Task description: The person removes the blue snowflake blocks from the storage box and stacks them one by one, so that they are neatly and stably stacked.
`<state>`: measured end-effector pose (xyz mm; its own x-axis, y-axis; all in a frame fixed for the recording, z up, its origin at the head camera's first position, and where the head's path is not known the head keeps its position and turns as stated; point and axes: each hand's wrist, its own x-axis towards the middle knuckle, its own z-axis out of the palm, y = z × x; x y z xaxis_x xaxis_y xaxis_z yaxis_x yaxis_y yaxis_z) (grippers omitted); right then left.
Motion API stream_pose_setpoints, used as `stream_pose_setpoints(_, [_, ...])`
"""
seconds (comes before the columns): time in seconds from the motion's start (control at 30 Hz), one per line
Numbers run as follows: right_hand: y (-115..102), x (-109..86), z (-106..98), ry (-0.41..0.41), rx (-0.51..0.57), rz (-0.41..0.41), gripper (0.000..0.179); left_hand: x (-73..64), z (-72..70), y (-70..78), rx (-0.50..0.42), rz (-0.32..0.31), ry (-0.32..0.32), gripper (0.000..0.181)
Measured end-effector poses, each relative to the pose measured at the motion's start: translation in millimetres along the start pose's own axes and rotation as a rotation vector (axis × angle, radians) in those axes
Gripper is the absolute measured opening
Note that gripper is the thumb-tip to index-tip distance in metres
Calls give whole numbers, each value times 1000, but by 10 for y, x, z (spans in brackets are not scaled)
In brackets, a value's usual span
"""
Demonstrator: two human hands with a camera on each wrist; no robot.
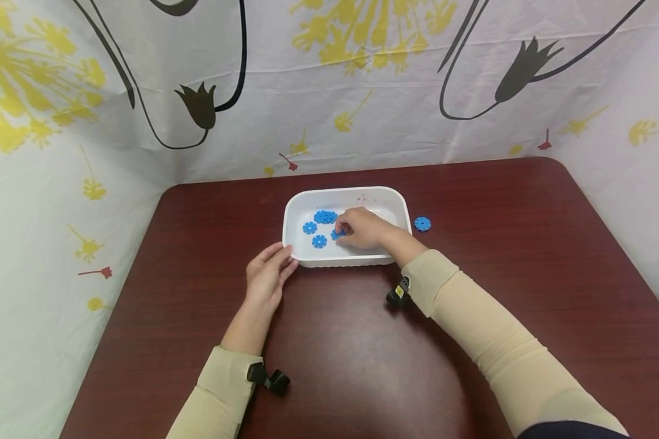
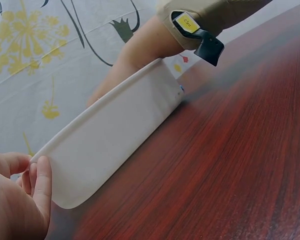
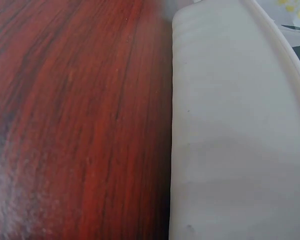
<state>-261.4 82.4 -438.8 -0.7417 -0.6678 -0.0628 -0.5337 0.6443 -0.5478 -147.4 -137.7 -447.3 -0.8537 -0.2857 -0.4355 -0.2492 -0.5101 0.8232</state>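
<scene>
A white plastic tray (image 1: pixel 346 261) stands on the table with several blue notched plastic discs (image 1: pixel 319 241) inside, some overlapping towards its far side. At the tray's near left corner, my left hand (image 1: pixel 268 275) grips the rim, thumb on top and fingers against the outer wall; the left wrist view shows this hand (image 2: pixel 25 192) on the tray wall (image 2: pixel 110 132). My right hand (image 1: pixel 365 228) reaches in over the right side, curled fingers and thumb pinching a blue notched disc (image 1: pixel 337 235) low in the tray. In the right wrist view only the tray's outer wall (image 3: pixel 235 125) shows beside the table.
Outside the tray, just right of it, lies a small stack of blue notched discs (image 1: pixel 422 224). The dark red wooden table (image 1: pixel 208 225) ends at a flower-printed cloth (image 1: pixel 340 140) behind. Black wrist-camera mounts (image 1: pixel 269 378) stick out from both cuffs.
</scene>
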Motion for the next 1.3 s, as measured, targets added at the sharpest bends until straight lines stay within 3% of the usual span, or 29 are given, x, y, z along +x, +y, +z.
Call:
stream_pose_setpoints(0.17, [-5,9,-4,14,-14,43,31,6,-6,-4,-1,-3,1,26])
stream_pose_setpoints(0.43, [-3,14,-9,-2,19,99,31,4,-2,0,-5,4,-9,30])
stream_pose_setpoints(0.63, [18,11,-13,21,15,102,33,8,2,1,1,6,-10,27])
stream_pose_setpoints(1.0, [24,-10,-43,-4,8,100,38,-3,-3,1,-4,2,-12,29])
stream_pose_setpoints(1.3, [15,-39,-68,46,31,63,39,-9,-4,0,6,-6,-6,31])
